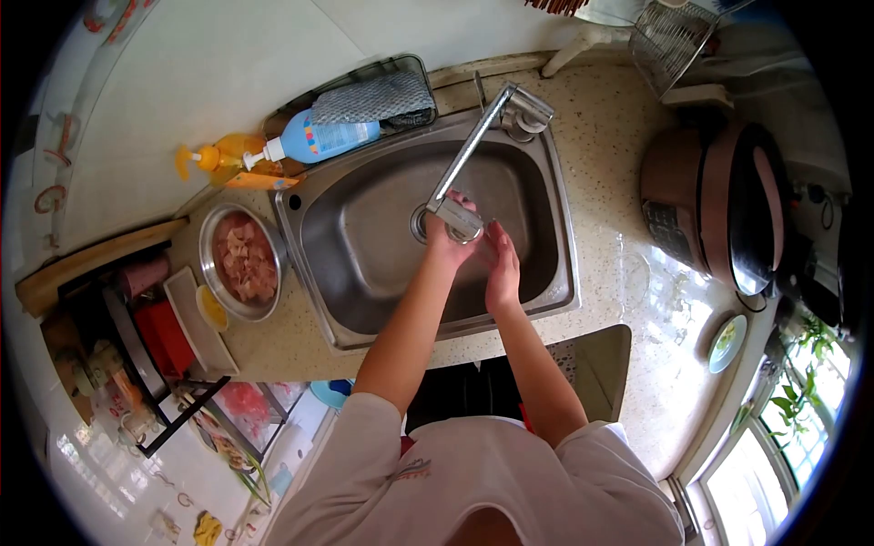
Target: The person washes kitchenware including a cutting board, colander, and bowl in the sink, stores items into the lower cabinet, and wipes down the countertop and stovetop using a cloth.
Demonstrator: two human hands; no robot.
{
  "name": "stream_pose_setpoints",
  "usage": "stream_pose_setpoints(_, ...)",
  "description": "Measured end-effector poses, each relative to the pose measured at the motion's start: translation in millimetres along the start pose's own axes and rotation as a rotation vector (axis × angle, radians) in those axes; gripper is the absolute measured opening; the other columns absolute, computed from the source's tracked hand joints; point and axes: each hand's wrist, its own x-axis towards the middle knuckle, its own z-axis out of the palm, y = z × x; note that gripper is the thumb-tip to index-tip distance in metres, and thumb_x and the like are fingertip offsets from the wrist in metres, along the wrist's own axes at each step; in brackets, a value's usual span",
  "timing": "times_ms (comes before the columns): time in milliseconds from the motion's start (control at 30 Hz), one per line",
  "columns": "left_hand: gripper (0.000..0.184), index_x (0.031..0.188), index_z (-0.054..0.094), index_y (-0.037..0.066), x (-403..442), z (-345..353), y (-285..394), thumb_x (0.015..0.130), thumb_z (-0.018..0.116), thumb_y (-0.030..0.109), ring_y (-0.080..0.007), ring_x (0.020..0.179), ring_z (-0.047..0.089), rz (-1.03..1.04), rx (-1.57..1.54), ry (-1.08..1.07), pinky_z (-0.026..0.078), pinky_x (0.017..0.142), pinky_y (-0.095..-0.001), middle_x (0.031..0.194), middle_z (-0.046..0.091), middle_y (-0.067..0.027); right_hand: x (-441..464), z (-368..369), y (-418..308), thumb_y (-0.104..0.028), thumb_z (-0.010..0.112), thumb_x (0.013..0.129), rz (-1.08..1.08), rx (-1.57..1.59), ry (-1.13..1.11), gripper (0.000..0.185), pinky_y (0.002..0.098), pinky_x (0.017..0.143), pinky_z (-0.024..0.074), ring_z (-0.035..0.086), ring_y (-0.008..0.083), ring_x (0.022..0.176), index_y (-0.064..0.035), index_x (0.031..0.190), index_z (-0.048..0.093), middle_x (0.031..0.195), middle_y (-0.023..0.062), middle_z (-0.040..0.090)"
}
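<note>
Both my hands are over the sink (364, 264), beneath the metal faucet (469, 150) with its spout swung toward me. My left hand (442, 244) is under the spout head, which hides part of it. Its fingertips show beyond the spout and look stretched out, with nothing visible in them. Just to the right, my right hand (503, 271) is open, palm turned toward the left hand, fingers extended near the spout's tip. Whether water is running is hard to make out.
Left of the sink stands a metal bowl (206, 264) of cut raw meat (246, 259). Behind it are a blue pump bottle (314, 138), a yellow pump bottle (223, 159) and a grey cloth (373, 98). A rice cooker (674, 191) and a small dish (726, 344) are at right.
</note>
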Motion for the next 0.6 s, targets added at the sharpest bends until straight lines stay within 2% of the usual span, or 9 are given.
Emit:
stream_pose_setpoints(33,0.03,0.079,0.063,0.018,0,4,1,0.097,0.065,0.042,-0.0146,0.058,0.048,-0.011,-0.075,-0.027,0.039,0.05,-0.0298,0.07,0.057,0.0006,-1,-1,1,-0.047,0.045,0.109,0.008,-0.001,-0.005,0.065,0.0457,0.117,0.0364,0.043,0.0273,0.146,-0.0041,0.157,0.041,0.161,0.0132,0.043)
stream_pose_setpoints(67,0.032,0.077,0.061,0.018,-2,7,-1,0.097,0.066,0.043,-0.0134,0.053,0.046,-0.004,-0.088,0.052,0.035,0.046,-0.0274,0.069,0.056,0.0008,-2,-1,1,-0.047,0.046,0.109,0.016,-0.002,-0.011,0.064,0.0457,0.116,0.0373,0.044,0.027,0.145,-0.0035,0.157,0.041,0.16,0.0128,0.044)
stream_pose_setpoints(267,0.028,0.083,0.065,0.014,-25,18,-17,0.098,0.066,0.038,-0.0179,0.048,0.049,0.201,0.279,0.327,0.035,0.04,-0.0316,0.064,0.055,-0.0017,-9,14,-18,-0.039,0.045,0.11,0.059,0.052,-0.04,0.059,0.0429,0.107,0.0473,0.056,0.0253,0.133,-0.0032,0.156,0.042,0.155,0.0118,0.049)
stream_pose_setpoints(367,0.021,0.089,0.066,0.012,-24,-7,-19,0.1,0.067,0.03,-0.0204,0.059,0.06,0.609,1.325,0.233,0.045,0.049,-0.034,0.071,0.062,-0.0023,-9,21,-22,-0.037,0.043,0.11,0.155,0.109,-0.033,0.056,0.0416,0.105,0.049,0.058,0.0244,0.129,-0.004,0.156,0.042,0.153,0.011,0.051)
stream_pose_setpoints(400,0.019,0.092,0.067,0.011,-27,-6,-20,0.1,0.067,0.028,-0.021,0.063,0.063,0.731,1.589,0.205,0.048,0.053,-0.0346,0.075,0.065,-0.0029,-10,22,-24,-0.036,0.043,0.11,0.173,0.132,-0.052,0.055,0.0413,0.105,0.0491,0.058,0.0242,0.129,-0.0044,0.155,0.043,0.152,0.0105,0.052)
stream_pose_setpoints(467,0.017,0.102,0.069,0.01,-33,-4,-20,0.102,0.066,0.027,-0.0215,0.075,0.069,0.849,1.898,0.12,0.053,0.063,-0.0353,0.087,0.073,-0.0052,-10,26,-26,-0.035,0.042,0.11,0.21,0.175,-0.095,0.054,0.0409,0.104,0.0493,0.058,0.0237,0.128,-0.0054,0.154,0.045,0.149,0.0095,0.054)
stream_pose_setpoints(500,0.016,0.109,0.069,0.01,-36,-2,-20,0.1,0.066,0.022,-0.0219,0.083,0.069,0.874,1.848,0.036,0.054,0.066,-0.0355,0.094,0.074,-0.0064,-7,27,-21,-0.035,0.042,0.11,0.208,0.232,-0.103,0.052,0.0406,0.104,0.0498,0.059,0.0235,0.127,-0.006,0.153,0.046,0.148,0.0092,0.055)
stream_pose_setpoints(567,0.028,0.124,0.068,0.01,-41,1,-21,0.096,0.068,0.014,-0.0228,0.099,0.07,0.92,1.741,-0.131,0.054,0.073,-0.036,0.109,0.076,-0.0087,6,26,-8,-0.035,0.04,0.11,0.203,0.346,-0.12,0.05,0.0401,0.102,0.0508,0.061,0.023,0.125,-0.0074,0.151,0.048,0.145,0.0085,0.057)
stream_pose_setpoints(600,0.029,0.123,0.068,0.011,-44,3,-23,0.095,0.068,0.017,-0.0244,0.101,0.07,0.784,1.454,-0.069,0.055,0.076,-0.0373,0.112,0.075,-0.0081,10,28,-11,-0.033,0.041,0.11,0.209,0.383,-0.102,0.049,0.0395,0.102,0.0504,0.062,0.0226,0.124,-0.0072,0.15,0.049,0.144,0.0083,0.058)
